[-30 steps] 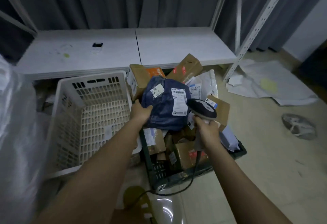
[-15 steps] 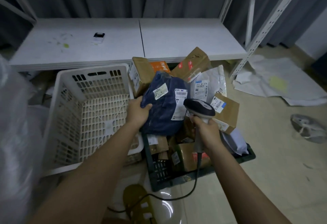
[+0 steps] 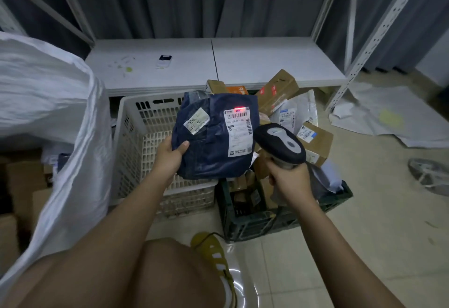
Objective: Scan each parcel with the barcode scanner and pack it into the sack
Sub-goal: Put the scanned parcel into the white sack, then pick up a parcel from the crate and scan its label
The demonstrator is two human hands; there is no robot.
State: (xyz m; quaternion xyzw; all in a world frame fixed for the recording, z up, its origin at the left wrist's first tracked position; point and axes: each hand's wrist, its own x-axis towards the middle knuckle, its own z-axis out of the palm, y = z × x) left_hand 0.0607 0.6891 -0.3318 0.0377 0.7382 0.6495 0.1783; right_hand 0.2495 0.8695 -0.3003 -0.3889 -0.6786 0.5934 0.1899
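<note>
left hand (image 3: 170, 155): gripping the blue bag (image 3: 213, 137) at its near-left corner, thumb lying on the front face, rest of the fingers tucked behind it, so can't see those

blue bag: dark blue poly mailer held up over the white basket (image 3: 145, 147) and the near edge of the parcel pile, face turned toward the person, tilted a bit

label (image 3: 239, 131): big white shipping label on the bag's right half, with a red scanner dot glowing right on the barcode at its far end; smaller crooked sticker (image 3: 196, 121) on the left half

right hand (image 3: 289, 177): wrapped tight round the scanner's grip, knuckles up

scanner (image 3: 279, 143): dark head with a grey top, just right of the bag, nose aimed at the label; not touching the bag as far as I can see; its cable (image 3: 211, 234) runs down to the floor by the foot

sack (image 3: 48, 113): big white one on the left, standing open, near side tall; boxes show behind it, far left

crate (image 3: 255, 220): dark green, on the floor under the right hand, heaped with brown boxes (image 3: 277, 91) and a white mailer (image 3: 294, 113)

white basket: slatted, sits between sack and crate, just beside the crate

bench (image 3: 213, 64): low white one past the baskets, small dark gadget (image 3: 165, 59) on it, some greenish smudges

floor: tiled, crumpled white sheets (image 3: 388, 118) far right, yellow sandal (image 3: 213, 256) near
</note>
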